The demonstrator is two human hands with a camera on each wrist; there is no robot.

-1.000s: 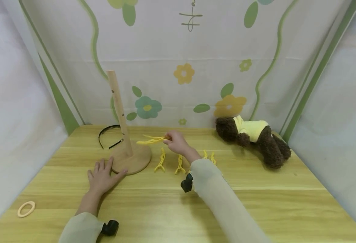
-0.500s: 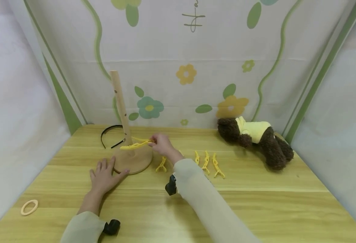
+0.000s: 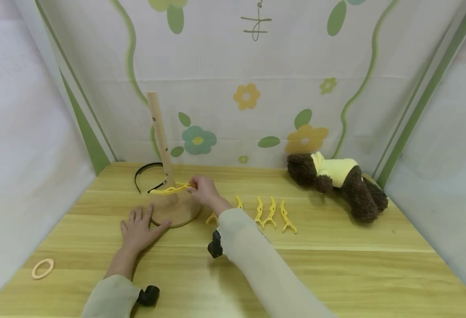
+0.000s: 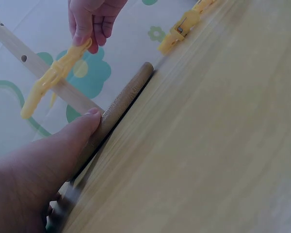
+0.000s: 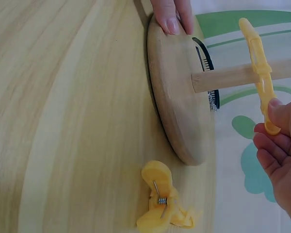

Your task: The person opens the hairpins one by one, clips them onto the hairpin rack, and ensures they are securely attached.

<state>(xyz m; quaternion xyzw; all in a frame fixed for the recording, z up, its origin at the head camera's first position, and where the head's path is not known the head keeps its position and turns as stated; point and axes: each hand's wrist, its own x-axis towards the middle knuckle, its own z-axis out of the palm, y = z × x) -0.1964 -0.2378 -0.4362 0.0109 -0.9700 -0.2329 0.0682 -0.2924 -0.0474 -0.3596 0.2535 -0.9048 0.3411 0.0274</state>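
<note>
In the head view a yellow hair clip lies across the lower part of an upright wooden post. My right hand pinches the clip's handle end between thumb and fingers. One clip arm passes in front of the post; in the left wrist view a yellow tip shows beyond it. Whether the clip touches the post I cannot tell. The post rises from a round wooden base. My left hand rests with spread fingers at the base's left edge, its thumb along the near rim.
Several more yellow clips stand in a row right of the base. Behind the post lies a black toothed headband. A brown plush bear in a yellow shirt lies back right. A wooden ring is at front left.
My right hand has moved left with the hair clip, from right of the post to across it. More of the row of clips has come into sight. My left hand stays on the base.
</note>
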